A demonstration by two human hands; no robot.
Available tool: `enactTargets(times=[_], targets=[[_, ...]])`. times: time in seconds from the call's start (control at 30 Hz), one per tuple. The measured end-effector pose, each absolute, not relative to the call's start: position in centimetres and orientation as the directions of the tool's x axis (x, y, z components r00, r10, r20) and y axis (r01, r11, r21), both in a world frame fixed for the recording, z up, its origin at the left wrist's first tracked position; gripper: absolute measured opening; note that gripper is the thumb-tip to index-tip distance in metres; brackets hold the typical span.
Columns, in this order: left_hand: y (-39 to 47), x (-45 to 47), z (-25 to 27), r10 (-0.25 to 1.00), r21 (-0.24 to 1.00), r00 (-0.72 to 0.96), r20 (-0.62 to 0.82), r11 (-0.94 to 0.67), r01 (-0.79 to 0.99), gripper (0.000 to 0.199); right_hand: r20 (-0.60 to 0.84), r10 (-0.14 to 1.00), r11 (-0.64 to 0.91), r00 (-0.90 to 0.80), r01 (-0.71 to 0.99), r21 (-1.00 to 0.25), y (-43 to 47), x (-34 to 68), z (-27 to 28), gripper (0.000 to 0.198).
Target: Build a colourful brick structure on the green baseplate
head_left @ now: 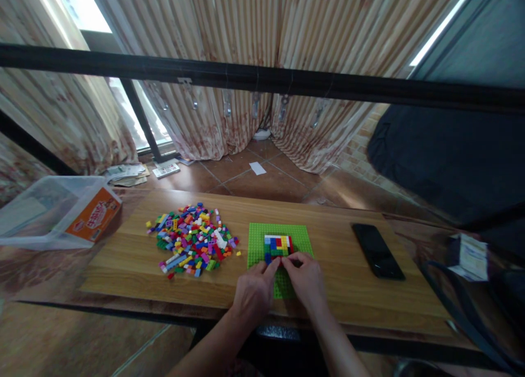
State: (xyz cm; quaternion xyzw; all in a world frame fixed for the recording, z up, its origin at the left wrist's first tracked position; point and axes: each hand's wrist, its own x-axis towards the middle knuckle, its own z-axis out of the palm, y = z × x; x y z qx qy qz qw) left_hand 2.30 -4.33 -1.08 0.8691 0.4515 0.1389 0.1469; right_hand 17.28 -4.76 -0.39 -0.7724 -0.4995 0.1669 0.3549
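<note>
A green studded baseplate [299,230] lies on the wooden board, and a small patch of building bricks [279,242] in white, red, yellow, blue and green is built on it. At the near edge of this patch my left hand [255,287] and my right hand [307,281] meet, their fingers closed and fingertips almost touching. A bit of a red building brick [277,259] shows between the fingertips; most of it is hidden by them. Left of the baseplate spreads a heap of loose multicoloured building bricks [192,237].
The wooden board [336,300] also carries a black phone [377,251] on the right. A clear plastic box [53,207] with an orange label stands at the far left. Beyond the board, a dark metal bar [254,76] crosses in front of striped curtains [241,27].
</note>
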Motion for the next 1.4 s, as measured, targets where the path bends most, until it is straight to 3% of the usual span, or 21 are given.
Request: enactTargets(times=[0.27, 0.5, 0.63, 0.8, 1.1, 1.4], targets=[[-4.5, 2.9, -1.1, 0.815, 0.28, 0.579, 0.03, -0.563, 0.778, 0.054, 0.055, 0.9, -0.271, 0.432, 0.654, -0.706, -4.3, 17.4, -0.4, 0.021], [-4.7, 1.9, -1.7, 0.819, 0.425, 0.545, 0.178, -0.563, 0.709, 0.045, 0.094, 0.914, -0.134, 0.395, 0.512, -0.848, -5.3, 18.3, -0.7, 0.028], [-4.9, 1.4, -2.1, 0.813, 0.498, 0.515, 0.27, -0.576, 0.648, 0.04, 0.146, 0.858, -0.08, 0.492, 0.41, -0.909, -7.4, 19.7, -1.5, 0.036], [-5.3, 1.4, -2.2, 0.815, 0.507, 0.495, 0.299, -0.576, 0.641, 0.036, 0.243, 0.823, -0.085, 0.513, 0.535, -0.841, -9.5, 20.6, -2.1, 0.041], [-5.6, 1.2, -2.2, 0.852, 0.517, 0.434, 0.292, -0.522, 0.679, 0.034, 0.296, 0.885, -0.041, 0.36, 0.692, -0.721, -10.0, 19.9, -3.0, 0.038], [-5.9, 0.8, -2.1, 0.839, 0.497, 0.478, 0.262, -0.541, 0.678, 0.039, 0.401, 0.885, 0.034, 0.238, 0.825, -0.564, -9.8, 19.8, -4.3, 0.039]])
